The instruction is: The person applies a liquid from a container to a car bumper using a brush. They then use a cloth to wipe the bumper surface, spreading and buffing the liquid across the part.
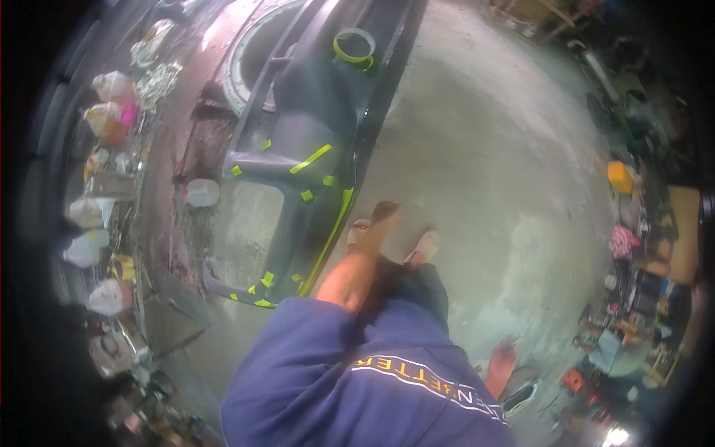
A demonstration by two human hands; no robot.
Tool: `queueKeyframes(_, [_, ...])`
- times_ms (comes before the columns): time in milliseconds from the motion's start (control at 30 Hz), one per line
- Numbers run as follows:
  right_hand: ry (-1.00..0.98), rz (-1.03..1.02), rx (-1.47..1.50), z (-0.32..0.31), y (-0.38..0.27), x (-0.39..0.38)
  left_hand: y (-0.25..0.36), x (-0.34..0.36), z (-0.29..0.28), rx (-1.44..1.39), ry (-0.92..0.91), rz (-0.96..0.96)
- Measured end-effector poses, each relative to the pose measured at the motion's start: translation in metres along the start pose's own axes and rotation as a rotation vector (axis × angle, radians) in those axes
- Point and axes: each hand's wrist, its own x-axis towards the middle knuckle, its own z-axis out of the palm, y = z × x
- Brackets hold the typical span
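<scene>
A long grey moulded vehicle panel [320, 97] lies ahead and to the left, with large openings in it. Pieces of yellow-green masking tape [310, 159] are stuck on its surface, and a longer strip runs along its right edge. On its far part sits a roll of yellow-green tape [354, 46]. My left hand [385, 214] reaches forward beside the panel's right edge, apart from it; blur hides its fingers. Low on the right, my right hand [502, 359] hangs over the floor with its fingers loosely apart and nothing visible in it.
Plastic jugs [112, 119] and other clutter line the left side. A single jug [201, 193] stands beside the panel. Along the right wall are tools, boxes and a yellow container [619, 177]. Smooth concrete floor [484, 171] spreads right of the panel; a shoe [520, 398] is below my right hand.
</scene>
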Motion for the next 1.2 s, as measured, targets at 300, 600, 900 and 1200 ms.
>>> queueKeyframes(300, [-0.305,-0.318,-0.476,0.207,-0.188,0.246,-0.074,-0.074,-0.002,0.4,0.344,0.054])
queueKeyframes(600, [-0.848,0.341,0.172,0.424,-0.287,0.345,-0.156,-0.3,0.112,-0.291,0.875,-0.711])
queueKeyframes(900, [-0.914,0.406,-0.07,0.482,-0.241,0.309,-0.092,-0.374,0.224,-0.983,0.763,-1.263])
queueKeyframes(1200, [-1.216,0.24,-0.485,0.505,-0.229,0.108,-0.199,-0.338,0.216,-0.629,0.681,-0.767])
